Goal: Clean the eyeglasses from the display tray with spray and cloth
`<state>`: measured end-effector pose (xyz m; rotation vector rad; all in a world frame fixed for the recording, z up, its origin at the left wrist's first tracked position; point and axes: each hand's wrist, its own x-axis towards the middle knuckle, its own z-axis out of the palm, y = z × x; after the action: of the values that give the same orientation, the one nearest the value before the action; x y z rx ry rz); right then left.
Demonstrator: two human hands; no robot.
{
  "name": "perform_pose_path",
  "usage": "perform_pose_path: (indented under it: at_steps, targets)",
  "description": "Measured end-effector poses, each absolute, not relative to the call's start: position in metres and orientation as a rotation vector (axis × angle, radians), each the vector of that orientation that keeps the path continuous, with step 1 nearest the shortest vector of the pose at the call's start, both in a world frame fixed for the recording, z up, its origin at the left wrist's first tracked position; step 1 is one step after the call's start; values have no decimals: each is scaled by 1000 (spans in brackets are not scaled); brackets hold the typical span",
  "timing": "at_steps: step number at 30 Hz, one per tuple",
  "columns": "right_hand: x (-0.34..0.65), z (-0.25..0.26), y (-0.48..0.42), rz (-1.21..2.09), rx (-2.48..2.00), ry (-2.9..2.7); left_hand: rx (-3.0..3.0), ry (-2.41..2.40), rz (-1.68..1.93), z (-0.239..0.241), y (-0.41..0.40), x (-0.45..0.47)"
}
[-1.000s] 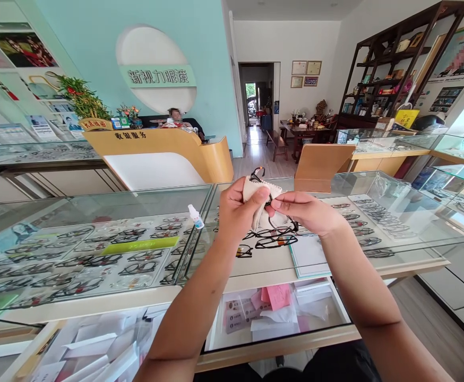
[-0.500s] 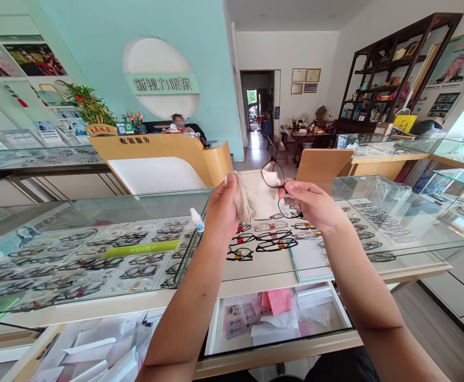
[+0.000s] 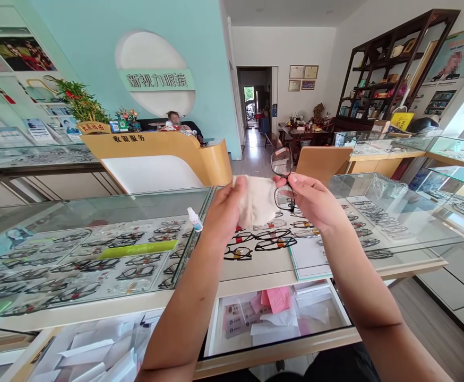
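My left hand (image 3: 229, 208) pinches a cream-coloured cloth (image 3: 259, 201) between thumb and fingers, above the glass display counter. To its right, my right hand (image 3: 310, 197) grips a pair of black-framed eyeglasses (image 3: 283, 176) near the bridge. The eyeglasses are held on end, one lens above the other, just beside the cloth's right edge. Whether cloth and frame touch I cannot tell. A small white bottle (image 3: 195, 219) with a blue label stands on the counter, left of my left forearm. Several spectacle frames (image 3: 275, 240) lie under the glass below my hands.
Below the counter an open drawer (image 3: 272, 318) holds pink slips and plastic packets. Another open drawer (image 3: 96, 345) with white paper packets is at lower left. A wooden reception desk (image 3: 216, 159) stands ahead, with a person (image 3: 173, 121) behind it.
The eyeglasses have turned more upright and shifted slightly away from the cloth, which one lens overlapped before. The cloth has swung and blurred a little. My view has shifted slightly.
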<state>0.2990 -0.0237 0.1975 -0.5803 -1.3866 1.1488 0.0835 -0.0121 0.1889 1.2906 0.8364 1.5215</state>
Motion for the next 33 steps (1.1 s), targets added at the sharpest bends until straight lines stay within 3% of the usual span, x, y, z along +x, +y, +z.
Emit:
perform_pose_path:
  at_steps: [13, 22, 33]
  targets:
    - [265, 194, -33, 1303, -487, -1113, 1639, 562, 1142, 182, -25, 106]
    - [240, 192, -47, 1308, -490, -1059, 1514, 705, 1608, 177, -34, 127]
    - [271, 212, -35, 839, -571, -1191, 1697, 961, 1617, 197, -27, 83]
